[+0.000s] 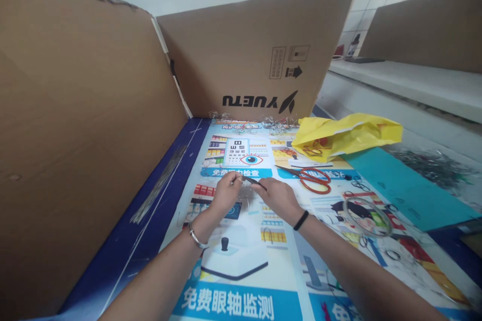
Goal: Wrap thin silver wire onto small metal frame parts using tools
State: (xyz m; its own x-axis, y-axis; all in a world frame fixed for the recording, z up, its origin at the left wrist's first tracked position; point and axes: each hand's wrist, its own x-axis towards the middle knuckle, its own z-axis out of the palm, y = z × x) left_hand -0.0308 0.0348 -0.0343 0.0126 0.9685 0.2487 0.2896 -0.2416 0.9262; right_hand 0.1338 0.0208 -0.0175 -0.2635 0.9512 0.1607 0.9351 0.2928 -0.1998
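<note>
Near the middle of the printed sheet [244,256], my left hand [227,191] is closed in a pinch on something too small to make out. My right hand [277,197] has its fingers wrapped round a slim dark pointed tool [253,180], whose tip reaches to the left fingertips. Thin wire [245,198] shows below and between the hands. Red-handled scissors [315,180] lie to the right of my right hand, blades pointing left.
Cardboard walls [241,55] stand behind and at left. A bundle of straight wires [160,185] lies on the left. At right are a yellow bag [354,133], a wire coil [367,216], a teal sheet [410,185] and a wire pile [433,168].
</note>
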